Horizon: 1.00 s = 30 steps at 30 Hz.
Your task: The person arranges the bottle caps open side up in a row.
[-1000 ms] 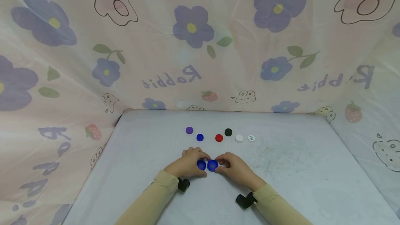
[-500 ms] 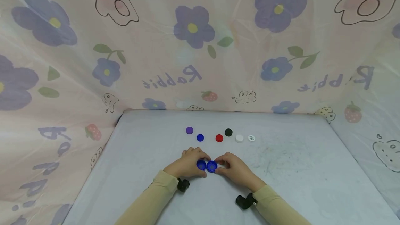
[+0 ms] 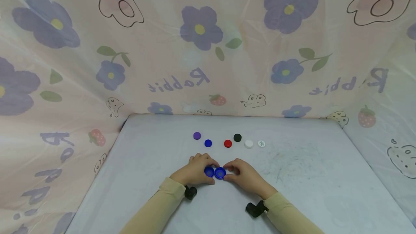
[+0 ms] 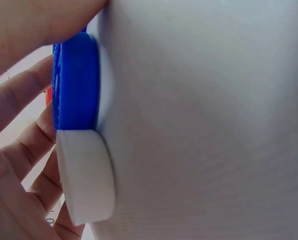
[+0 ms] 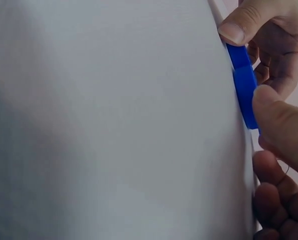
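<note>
I pinched 2 blue caps, left hand (image 3: 194,170) and right hand (image 3: 243,173) each holding 1, rims touching just below the red cap (image 3: 228,143); aligning them probably came next.

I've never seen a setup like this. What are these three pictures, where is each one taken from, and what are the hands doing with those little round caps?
No machine here: a person works with bare hands, wearing three cameras. The wide picture comes from the head, looking down at a pale table hung round with flowered cloth. The two close-ups come from cameras strapped to the wrists. The left hand pinches one blue plastic bottle cap; the right hand pinches another blue plastic cap, the two side by side on the table. Behind them lie six more caps: purple, blue, red, black and two white.
</note>
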Each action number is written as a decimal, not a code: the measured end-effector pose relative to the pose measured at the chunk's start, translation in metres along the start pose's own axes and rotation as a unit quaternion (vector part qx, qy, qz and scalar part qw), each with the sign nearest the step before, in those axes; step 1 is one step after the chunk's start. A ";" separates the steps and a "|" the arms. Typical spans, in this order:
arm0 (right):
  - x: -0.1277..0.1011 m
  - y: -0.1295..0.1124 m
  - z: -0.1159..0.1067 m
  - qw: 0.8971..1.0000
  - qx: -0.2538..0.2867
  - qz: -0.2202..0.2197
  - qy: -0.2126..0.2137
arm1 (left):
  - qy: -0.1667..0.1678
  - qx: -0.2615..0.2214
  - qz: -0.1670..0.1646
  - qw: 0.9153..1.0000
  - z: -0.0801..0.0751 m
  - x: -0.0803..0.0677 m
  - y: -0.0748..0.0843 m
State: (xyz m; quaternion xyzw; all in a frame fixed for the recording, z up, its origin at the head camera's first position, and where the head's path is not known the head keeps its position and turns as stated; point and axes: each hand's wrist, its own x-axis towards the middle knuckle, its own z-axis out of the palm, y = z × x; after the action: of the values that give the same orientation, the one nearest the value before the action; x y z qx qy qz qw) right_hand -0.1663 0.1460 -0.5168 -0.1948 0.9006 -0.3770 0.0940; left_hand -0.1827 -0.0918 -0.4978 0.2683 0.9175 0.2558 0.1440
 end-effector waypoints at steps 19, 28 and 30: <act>0.021 -0.003 -0.012 0.995 0.082 0.056 0.029 | 0.076 -0.175 -0.071 0.979 -0.039 -0.005 -0.020; 0.062 -0.017 -0.008 0.988 0.129 0.069 0.043 | 0.101 -0.219 -0.098 0.966 -0.053 0.008 -0.038; 0.068 -0.021 -0.006 0.987 0.137 0.071 0.039 | 0.098 -0.226 -0.101 0.964 -0.055 0.009 -0.039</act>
State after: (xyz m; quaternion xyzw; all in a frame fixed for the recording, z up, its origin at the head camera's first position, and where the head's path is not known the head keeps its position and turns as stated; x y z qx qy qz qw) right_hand -0.2243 0.1076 -0.4994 -0.1005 0.8551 -0.4963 0.1109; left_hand -0.2288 -0.1363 -0.4745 0.1086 0.8676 0.4661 0.1350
